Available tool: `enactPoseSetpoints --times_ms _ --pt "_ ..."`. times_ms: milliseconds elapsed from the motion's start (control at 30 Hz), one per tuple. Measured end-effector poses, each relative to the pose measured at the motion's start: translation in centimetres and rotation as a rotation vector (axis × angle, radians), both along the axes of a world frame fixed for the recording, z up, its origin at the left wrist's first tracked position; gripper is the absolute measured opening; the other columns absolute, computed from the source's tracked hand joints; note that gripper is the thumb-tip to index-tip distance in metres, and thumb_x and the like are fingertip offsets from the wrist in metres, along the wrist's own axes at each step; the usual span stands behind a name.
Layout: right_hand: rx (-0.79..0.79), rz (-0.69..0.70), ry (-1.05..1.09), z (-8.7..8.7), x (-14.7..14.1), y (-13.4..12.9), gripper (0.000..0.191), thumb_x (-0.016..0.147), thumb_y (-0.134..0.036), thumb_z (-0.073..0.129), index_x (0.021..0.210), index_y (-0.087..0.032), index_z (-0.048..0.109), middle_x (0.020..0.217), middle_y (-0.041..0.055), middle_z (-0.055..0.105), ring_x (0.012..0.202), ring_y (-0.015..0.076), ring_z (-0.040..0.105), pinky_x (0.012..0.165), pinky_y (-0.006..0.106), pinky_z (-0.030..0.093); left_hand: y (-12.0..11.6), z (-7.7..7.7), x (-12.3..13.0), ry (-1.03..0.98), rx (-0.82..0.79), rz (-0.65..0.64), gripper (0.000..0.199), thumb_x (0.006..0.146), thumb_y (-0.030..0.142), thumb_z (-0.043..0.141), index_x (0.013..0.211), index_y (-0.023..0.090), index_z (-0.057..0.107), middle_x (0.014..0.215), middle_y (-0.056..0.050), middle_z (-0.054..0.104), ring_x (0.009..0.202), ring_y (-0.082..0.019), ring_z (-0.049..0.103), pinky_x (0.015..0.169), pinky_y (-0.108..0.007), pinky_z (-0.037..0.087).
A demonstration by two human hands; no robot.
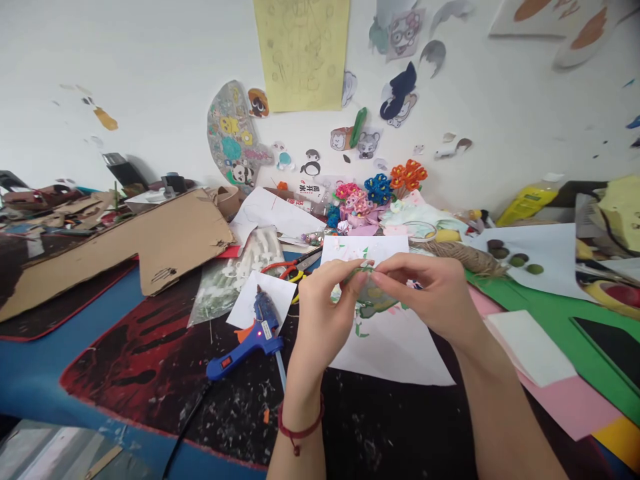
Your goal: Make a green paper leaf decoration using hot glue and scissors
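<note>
My left hand (330,307) and my right hand (430,287) meet above a white sheet of paper (395,357). Between both sets of pinched fingertips is a small green piece (367,269), mostly hidden by the fingers, so its exact kind does not show. Under the hands, a green-edged, partly see-through item (373,303) and several green scraps (361,329) lie on the sheet. To the left of my left wrist lies a blue hot glue gun (250,343), its red light lit, its nozzle over a small white paper (285,293).
Orange-handled scissors (280,268) and a clear plastic bag (213,293) lie left of the hands. Cut cardboard (185,233) extends further left. Colourful flowers (355,200) stand by the wall. Right are twine (465,257), green paper (545,310) and a dark phone-like slab (607,347).
</note>
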State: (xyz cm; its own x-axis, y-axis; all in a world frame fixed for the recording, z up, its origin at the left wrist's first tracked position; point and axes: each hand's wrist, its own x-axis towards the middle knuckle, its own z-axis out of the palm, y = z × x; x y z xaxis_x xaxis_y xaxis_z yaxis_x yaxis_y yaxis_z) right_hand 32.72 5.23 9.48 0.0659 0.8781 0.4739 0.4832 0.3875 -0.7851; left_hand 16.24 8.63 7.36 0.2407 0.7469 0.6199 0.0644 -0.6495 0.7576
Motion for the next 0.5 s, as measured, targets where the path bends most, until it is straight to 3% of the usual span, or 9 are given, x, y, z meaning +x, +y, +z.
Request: enactPoseSetpoints --times_ms 500 --pt "0.040 -0.026 -0.092 -0.06 0.27 0.01 0.013 0.086 -0.023 0.069 0.074 -0.021 0.073 0.069 0.0001 0.071 0.060 0.0138 0.058 0.055 0.027 0.045 0.05 -0.51 0.18 0.060 0.098 0.079 0.017 0.097 0.016 0.061 0.101 0.023 0.075 0.082 -0.004 0.072 0.072 -0.018 0.056 0.070 -0.034 0.044"
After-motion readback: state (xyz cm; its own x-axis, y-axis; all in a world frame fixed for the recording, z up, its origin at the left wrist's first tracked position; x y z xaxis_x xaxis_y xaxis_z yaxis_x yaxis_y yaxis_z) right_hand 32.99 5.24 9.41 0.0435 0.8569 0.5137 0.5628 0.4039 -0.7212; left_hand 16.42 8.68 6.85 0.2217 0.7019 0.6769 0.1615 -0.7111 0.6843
